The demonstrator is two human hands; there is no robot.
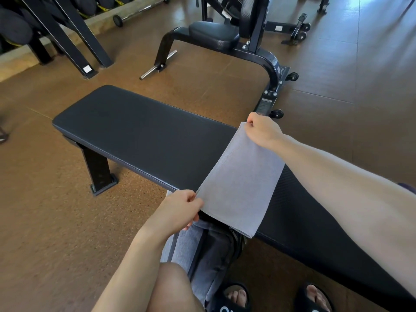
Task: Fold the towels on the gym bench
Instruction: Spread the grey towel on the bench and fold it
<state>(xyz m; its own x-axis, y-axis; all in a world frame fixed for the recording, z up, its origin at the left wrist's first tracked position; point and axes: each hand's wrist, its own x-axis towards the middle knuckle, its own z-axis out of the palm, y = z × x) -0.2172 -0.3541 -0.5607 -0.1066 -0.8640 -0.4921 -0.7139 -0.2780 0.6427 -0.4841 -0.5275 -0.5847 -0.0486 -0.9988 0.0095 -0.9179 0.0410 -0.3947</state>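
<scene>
**Fingers pinch two corners of the towel over the bench**

Fingers (190, 198) of the left hand (177, 211) curl and pinch the near left corner of the grey towel (238, 183), thumb on top. Fingers (249, 122) of the right hand (264, 129) pinch the far corner, curled tight around the edge. The towel spans between both hands, stretched flat and lying across the black padded bench (139, 134), its near edge overhanging the bench's front edge. More grey cloth (191, 242) hangs below the bench's front edge, in front of the person's legs. Black sandals (234, 298) show white print, cut off and not readable. White labels on the rack legs (87, 69) and on the machine frame (267, 104) are too small to read.
</scene>
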